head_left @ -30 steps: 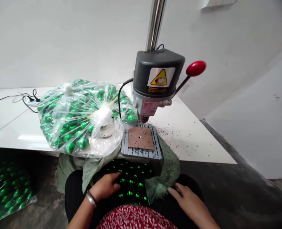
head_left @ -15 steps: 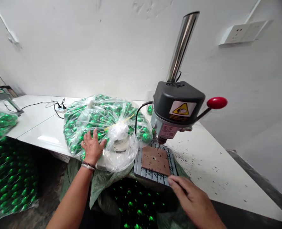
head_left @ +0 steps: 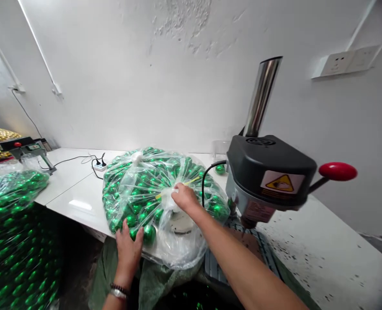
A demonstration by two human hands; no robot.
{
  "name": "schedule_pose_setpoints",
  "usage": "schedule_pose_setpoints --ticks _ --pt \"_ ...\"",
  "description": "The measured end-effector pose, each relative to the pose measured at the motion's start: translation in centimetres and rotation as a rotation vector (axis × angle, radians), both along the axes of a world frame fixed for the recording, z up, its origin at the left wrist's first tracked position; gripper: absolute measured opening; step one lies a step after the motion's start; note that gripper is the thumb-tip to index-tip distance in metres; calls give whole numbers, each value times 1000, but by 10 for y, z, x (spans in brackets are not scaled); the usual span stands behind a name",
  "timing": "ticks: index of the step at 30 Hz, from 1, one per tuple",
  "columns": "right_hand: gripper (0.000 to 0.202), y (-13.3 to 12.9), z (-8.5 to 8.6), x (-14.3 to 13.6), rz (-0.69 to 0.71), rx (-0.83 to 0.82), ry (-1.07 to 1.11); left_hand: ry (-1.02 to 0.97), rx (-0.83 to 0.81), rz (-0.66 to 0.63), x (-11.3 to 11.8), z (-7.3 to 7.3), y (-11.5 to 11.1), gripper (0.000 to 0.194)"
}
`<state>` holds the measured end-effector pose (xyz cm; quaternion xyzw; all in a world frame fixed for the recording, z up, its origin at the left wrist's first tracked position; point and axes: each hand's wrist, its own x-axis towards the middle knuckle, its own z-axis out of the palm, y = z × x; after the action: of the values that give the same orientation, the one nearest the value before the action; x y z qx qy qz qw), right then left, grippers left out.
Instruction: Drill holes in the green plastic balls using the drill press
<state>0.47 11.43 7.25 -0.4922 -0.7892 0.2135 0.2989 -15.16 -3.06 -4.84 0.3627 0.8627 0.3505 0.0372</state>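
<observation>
A large clear plastic bag (head_left: 139, 189) full of shiny green balls lies on the white table, its gathered neck tied with a yellow strip (head_left: 192, 181). My right hand (head_left: 186, 199) is closed round the bunched neck of this bag; its fingertips are partly hidden by the hand itself. At the bag's front left edge, my left hand (head_left: 128, 246) rests with fingers apart, against the plastic beside a green ball (head_left: 149, 234). My right forearm crosses in front of the drill press base (head_left: 214, 265) and hides part of its brown board (head_left: 247, 241).
A bench drill press (head_left: 268, 172) with a red-knobbed lever (head_left: 337, 171) stands to the right, dark shavings around it. Another big bag of green balls (head_left: 20, 245) is at the left. A power strip (head_left: 99, 166) with cords lies behind. Green sacking (head_left: 103, 271) hangs at the table edge.
My right hand has left the drill press base and moved left and up onto the bag's neck. The left hand has shifted to the bag's lower front edge. The view has turned left.
</observation>
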Motion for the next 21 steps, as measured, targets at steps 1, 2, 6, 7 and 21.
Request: schedule_pose_setpoints --ticks 1,2,6,7,21 --pt "26 -8 6 2 27 54 35 -42 6 -3 2 -7 -1 72" --pt "24 -19 10 5 56 120 74 -65 15 -5 4 -12 -1 72" --pt "19 -63 -5 16 365 507 178 -84 5 -130 13 -23 -2 64" --pt "16 -70 -17 19 418 562 186 -97 -17 -186 15 -23 -4 62" --pt "35 -86 -155 65 111 542 -10 182 24 -255 -80 124 87 47"
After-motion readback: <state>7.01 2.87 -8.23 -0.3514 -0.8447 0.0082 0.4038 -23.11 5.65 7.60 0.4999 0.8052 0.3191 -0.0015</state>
